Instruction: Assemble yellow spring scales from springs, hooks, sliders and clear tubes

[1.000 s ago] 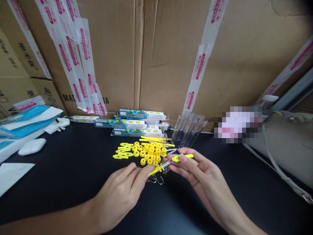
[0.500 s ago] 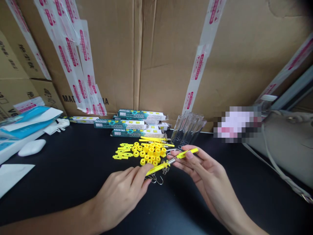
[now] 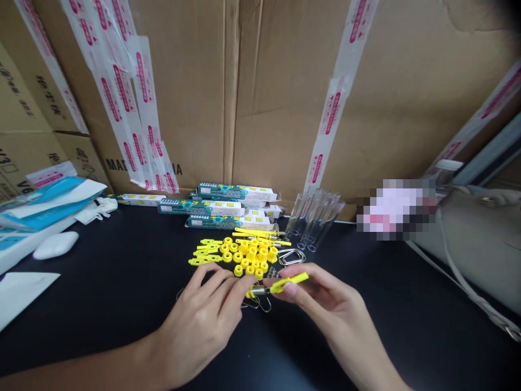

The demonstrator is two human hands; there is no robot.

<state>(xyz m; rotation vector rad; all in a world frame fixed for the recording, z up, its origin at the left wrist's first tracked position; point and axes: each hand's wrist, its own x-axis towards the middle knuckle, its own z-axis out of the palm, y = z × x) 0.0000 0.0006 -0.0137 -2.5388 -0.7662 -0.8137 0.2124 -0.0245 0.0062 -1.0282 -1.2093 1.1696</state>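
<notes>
My left hand is closed round one end of a slim yellow rod, mostly hidden by the fingers, with a shiny metal sleeve showing. A flat yellow plastic strip is pinched between the thumb and fingers of my right hand; its near end meets the sleeve's end. Just beyond lie yellow ring caps and sockets, and flat yellow pieces left of them. Metal hooks lie partly hidden under my left hand. Small coiled metal parts and carabiners lie near my right fingertips.
Clear tubes stand at the back right, beside stacked small green-and-white boxes. More yellow rods lie before the boxes. A large cardboard box walls the back. Left are a white case and packets; right, a grey bag.
Both hands have come down and a little left with the pieces. The yellow rod is now more covered by my left fingers, and the sleeve lies more level. The carabiners are uncovered.
</notes>
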